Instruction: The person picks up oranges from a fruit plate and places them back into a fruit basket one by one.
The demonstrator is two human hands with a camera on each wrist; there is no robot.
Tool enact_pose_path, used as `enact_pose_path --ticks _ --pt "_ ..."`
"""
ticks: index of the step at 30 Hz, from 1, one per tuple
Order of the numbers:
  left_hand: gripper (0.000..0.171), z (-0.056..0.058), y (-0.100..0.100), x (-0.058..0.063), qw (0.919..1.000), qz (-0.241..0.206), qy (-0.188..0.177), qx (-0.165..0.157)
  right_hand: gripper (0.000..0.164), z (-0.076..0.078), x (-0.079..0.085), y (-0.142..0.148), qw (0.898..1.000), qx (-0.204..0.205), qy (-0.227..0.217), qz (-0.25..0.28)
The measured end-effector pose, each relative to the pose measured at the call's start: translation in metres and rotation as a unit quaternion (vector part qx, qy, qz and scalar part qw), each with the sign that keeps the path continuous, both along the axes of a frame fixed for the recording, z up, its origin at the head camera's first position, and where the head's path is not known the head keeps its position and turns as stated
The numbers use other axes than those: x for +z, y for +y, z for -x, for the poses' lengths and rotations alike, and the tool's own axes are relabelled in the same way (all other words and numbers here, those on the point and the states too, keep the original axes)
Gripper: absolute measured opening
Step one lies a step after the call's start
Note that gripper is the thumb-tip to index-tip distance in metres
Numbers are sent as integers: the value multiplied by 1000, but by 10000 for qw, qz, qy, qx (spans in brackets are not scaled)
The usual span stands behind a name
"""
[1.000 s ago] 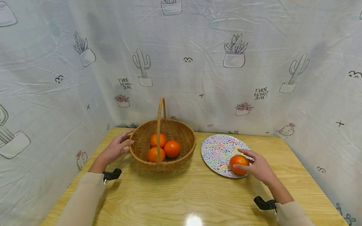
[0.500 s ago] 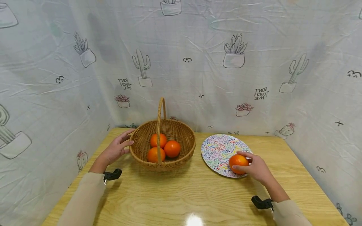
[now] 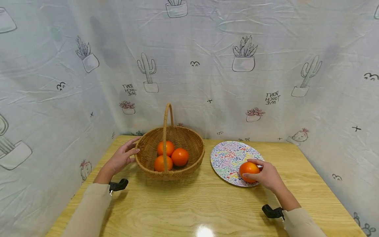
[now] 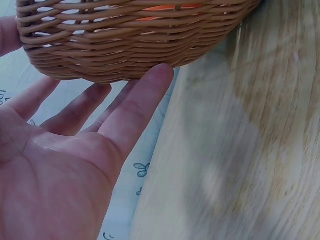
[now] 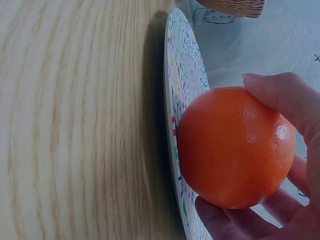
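On the wooden table stands a wicker basket (image 3: 193, 166) with a tall arched handle, holding three oranges (image 3: 179, 157). Spread fingers of my left hand (image 3: 121, 158) rest against the basket's left side; in the left wrist view, straight fingers touch its woven wall (image 4: 135, 45). To the right, a round flat plate (image 3: 225, 158) with a multicoloured squiggle pattern bears another orange (image 3: 248, 171) near its front right edge. My right hand (image 3: 267, 176) grips that glossy orange (image 5: 235, 150), thumb on one side and fingers on the other; the fingers are partly hidden behind it.
A pale cloth (image 3: 213, 82) printed with cacti and potted plants hangs behind and along both sides of the table (image 3: 183, 207). The basket's handle arches above its opening. Black camera mounts (image 3: 118, 186) sit on both wrists.
The right hand's fingers have closed in on the orange on the plate, and its forearm has shifted slightly left. My left hand stays at the basket. The head view has tilted a little.
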State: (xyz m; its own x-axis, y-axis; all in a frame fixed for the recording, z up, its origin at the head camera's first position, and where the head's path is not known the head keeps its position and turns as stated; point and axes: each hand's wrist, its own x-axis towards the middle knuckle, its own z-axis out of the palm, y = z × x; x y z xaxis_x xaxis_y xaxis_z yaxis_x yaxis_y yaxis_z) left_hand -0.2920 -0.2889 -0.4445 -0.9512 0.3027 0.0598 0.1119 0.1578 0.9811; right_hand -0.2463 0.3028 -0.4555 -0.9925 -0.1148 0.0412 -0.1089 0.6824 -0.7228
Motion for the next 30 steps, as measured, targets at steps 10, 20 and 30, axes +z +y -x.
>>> enact_pose_path --ticks 10,20,30 --pt "67 2 1 -4 10000 -69 41 -9 70 -1 1 -1 10000 -41 -14 20" --pt "66 -2 1 -5 9999 -90 121 -20 73 -2 0 0 9999 -28 -111 89" --pt "66 -2 -1 -4 9999 -113 83 -29 71 0 6 -2 10000 92 -15 -30"
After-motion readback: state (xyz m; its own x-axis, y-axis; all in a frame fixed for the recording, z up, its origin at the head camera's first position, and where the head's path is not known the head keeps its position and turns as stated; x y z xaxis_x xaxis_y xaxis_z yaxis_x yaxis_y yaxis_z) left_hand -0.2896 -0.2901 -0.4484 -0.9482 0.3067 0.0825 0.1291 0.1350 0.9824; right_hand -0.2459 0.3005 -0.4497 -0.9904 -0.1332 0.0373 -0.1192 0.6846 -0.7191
